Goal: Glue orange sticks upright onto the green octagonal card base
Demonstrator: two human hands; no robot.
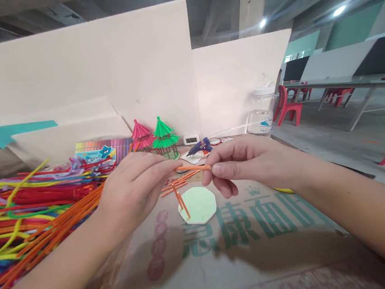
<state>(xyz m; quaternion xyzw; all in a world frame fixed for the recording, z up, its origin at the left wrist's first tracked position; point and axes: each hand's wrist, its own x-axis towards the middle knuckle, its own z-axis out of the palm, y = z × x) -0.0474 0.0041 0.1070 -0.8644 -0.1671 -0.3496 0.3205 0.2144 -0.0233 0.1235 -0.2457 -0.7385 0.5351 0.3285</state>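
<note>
My left hand (133, 188) and my right hand (245, 160) together pinch a short orange pipe cleaner piece (193, 167), one hand at each end, above the cardboard-covered table (244, 257). Below them lies a pale green octagonal card (200, 204) with two short orange sticks (181, 201) standing tilted at its left edge. More cut orange pieces (179, 182) lie just behind the card.
A big heap of coloured pipe cleaners (31, 210) fills the left. At the back stand a pink and a green model pavilion (163, 138), a blue glue gun (199, 147), a small clock (191, 139), a marker box (102, 149) and a clear jar (260, 110). Red chairs (289, 105) stand far right.
</note>
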